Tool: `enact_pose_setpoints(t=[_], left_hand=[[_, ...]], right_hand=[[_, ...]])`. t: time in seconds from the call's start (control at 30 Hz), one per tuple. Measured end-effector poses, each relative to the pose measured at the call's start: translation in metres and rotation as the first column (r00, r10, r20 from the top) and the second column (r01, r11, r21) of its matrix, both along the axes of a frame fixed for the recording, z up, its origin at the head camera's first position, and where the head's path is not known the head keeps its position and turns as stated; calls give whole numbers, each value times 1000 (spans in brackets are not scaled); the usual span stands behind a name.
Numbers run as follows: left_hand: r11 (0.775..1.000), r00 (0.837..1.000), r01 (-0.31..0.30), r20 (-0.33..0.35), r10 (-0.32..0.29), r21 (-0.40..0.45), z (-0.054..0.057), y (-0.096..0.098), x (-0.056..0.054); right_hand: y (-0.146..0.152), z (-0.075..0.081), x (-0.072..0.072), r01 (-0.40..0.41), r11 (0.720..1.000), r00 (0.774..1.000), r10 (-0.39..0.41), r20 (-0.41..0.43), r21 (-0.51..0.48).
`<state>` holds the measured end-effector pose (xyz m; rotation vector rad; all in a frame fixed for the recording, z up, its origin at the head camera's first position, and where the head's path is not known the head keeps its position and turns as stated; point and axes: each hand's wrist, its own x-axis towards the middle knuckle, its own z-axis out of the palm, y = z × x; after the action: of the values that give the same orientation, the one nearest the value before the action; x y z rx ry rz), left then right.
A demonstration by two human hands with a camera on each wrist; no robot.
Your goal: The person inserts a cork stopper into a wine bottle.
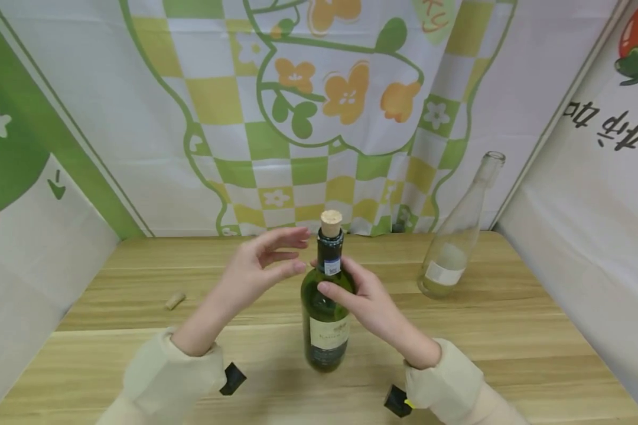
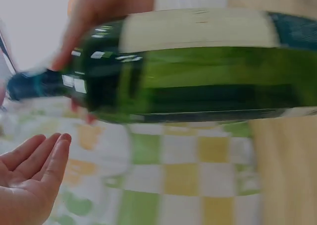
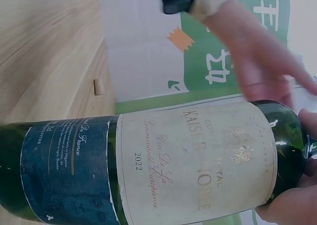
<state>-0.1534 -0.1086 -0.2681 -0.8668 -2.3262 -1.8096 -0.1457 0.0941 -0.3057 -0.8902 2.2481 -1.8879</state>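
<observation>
1. The right hand (image 1: 365, 298) grips the green bottle (image 1: 324, 310) at its shoulder, just under the neck; the thumb lies across the near side, and the fingers pass round behind the glass.
2. The left hand (image 1: 263, 260) is held up on the other side of the neck; its fingers bend gently, with a wide gap between them and the thumb, and it holds nothing; the left wrist view is blurred at the neck, so whether a fingertip brushes the glass there I cannot say for certain.
3. The green bottle stands upright on the wooden table (image 1: 510, 342), between the two forearms; a pale cork (image 1: 331, 223) sits in its mouth, a good part of it standing above the rim.
4. A small blue-and-white sticker (image 1: 332, 267) is on the dark neck; the cream label (image 3: 198, 160) shows the year 2022, and a dark blue label (image 3: 69, 168) is below it, nearer the base.
5. A second cork (image 1: 175, 300) lies on its side on the table, near the left forearm; a clear bottle (image 1: 454, 242) with a white label (image 1: 443, 274) stands farther back, well apart from the right hand.
6. Behind the table hangs a cloth (image 1: 276, 136) with green and yellow checks and orange flowers; both forearms wear cream sleeves (image 1: 172, 369).
</observation>
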Motion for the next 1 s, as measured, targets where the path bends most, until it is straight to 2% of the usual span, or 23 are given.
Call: enact_pose_setpoints(t=[0.13,0.23,0.3,0.5,0.57,0.73,1.0], left_hand=[[994,990,114,79,-113,-4,-33,-6,-8],[975,970,217,124,-210,-43,-54,-7,-11],[961,955,267,155,-254,-73,-65,-7,-12],[930,921,344,239,-308,-129,-97,-8,-15],[923,915,361,243,-323,-133,-105,-7,-17],[925,908,365,259,-328,-109,-118,-4,-20],[938,912,332,286,-294,-96,-120,-1,-20]], right_hand=[[0,0,0,-4,1000,1000,4,10,8],[1,-1,0,3,1000,1000,-3,2,16],[1,-1,-1,7,1000,1000,-7,-2,15],[0,0,-1,-1,1000,1000,1,0,-1],[1,0,-2,-6,1000,1000,6,-1,-7],[1,-1,-2,-9,1000,1000,9,-9,-5],[1,-1,-3,11,1000,1000,-11,-29,-9]])
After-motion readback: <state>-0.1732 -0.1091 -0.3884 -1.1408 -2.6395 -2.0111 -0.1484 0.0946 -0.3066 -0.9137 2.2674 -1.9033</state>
